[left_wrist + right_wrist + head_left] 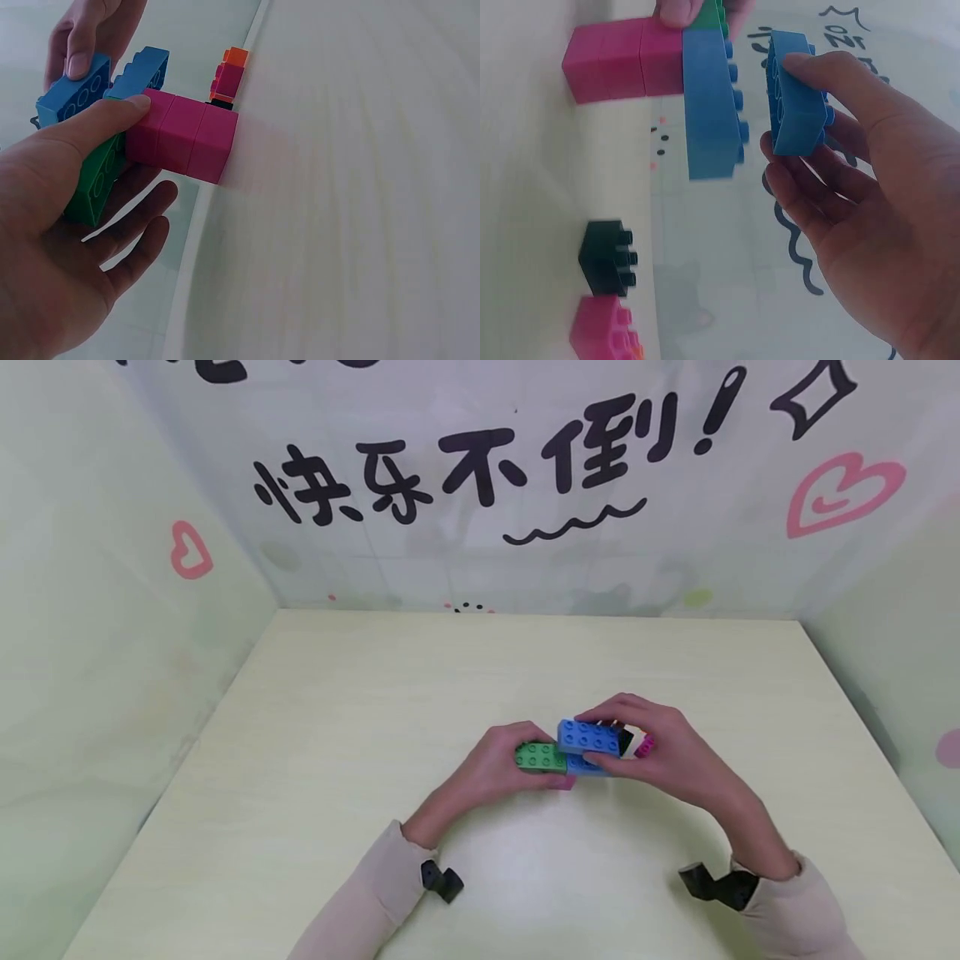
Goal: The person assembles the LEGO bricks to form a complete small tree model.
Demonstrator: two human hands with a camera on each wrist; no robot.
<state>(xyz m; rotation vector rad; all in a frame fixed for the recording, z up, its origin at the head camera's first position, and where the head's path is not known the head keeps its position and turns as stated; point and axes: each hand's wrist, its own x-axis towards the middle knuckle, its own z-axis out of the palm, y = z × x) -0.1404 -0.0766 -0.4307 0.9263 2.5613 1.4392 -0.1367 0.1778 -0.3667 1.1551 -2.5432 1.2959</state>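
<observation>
My left hand (495,768) grips a small structure, thumb on its pink column (180,135) and palm beside a green brick (538,757). The column is several pink bricks stacked one on another. On top of it, the green brick and a blue brick (709,112) lie end to end, the blue one jutting out to the side. My right hand (667,747) pinches a second blue brick (587,737) between thumb and fingers. In the right wrist view a narrow gap separates this brick's hollow underside from the studs of the blue brick below.
Beyond the structure, near my right hand, a black brick (604,259) and a pink brick (596,330) stand on the pale table (360,693). An orange brick (236,56) shows by them. Printed cloth walls (412,560) enclose the table's back and sides.
</observation>
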